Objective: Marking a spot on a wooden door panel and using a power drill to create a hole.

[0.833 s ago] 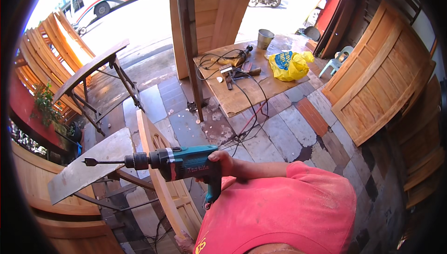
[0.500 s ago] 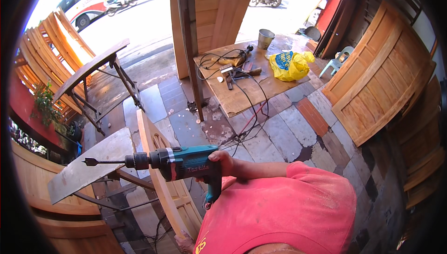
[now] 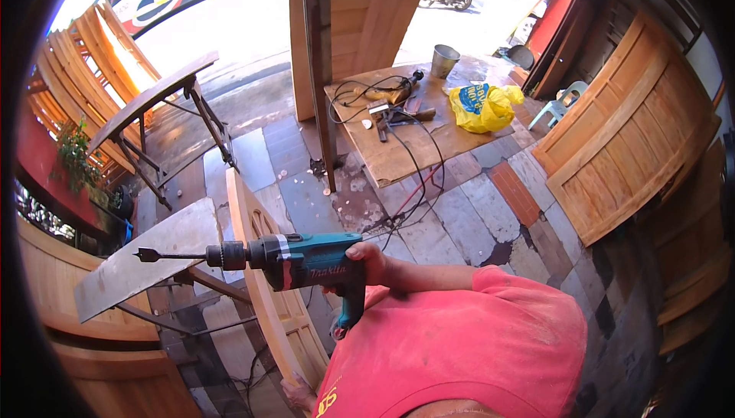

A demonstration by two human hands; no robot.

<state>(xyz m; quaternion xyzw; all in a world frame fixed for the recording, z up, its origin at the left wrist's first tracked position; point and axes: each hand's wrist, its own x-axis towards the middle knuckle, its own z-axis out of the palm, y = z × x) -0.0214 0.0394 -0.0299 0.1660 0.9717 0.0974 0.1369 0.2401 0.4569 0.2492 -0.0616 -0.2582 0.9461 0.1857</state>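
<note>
My right hand (image 3: 374,262) grips the handle of a teal power drill (image 3: 306,261). The drill is held level, and its spade bit (image 3: 164,255) points left over a grey board (image 3: 130,272). A pale wooden door panel (image 3: 256,242) stands on its edge under the drill. My left hand (image 3: 295,392) rests low on that panel's near edge, mostly hidden by my red shirt. The drill's cord hangs down from the handle.
A plywood sheet (image 3: 398,154) on the tiled floor carries tools, cables, a metal cup (image 3: 444,60) and a yellow bag (image 3: 482,106). Wooden doors (image 3: 628,142) lean at right. A folding metal table (image 3: 157,96) stands at left, an upright post (image 3: 321,73) in the middle.
The drill and both hands have stayed almost still. Only the bus on the far street has moved.
</note>
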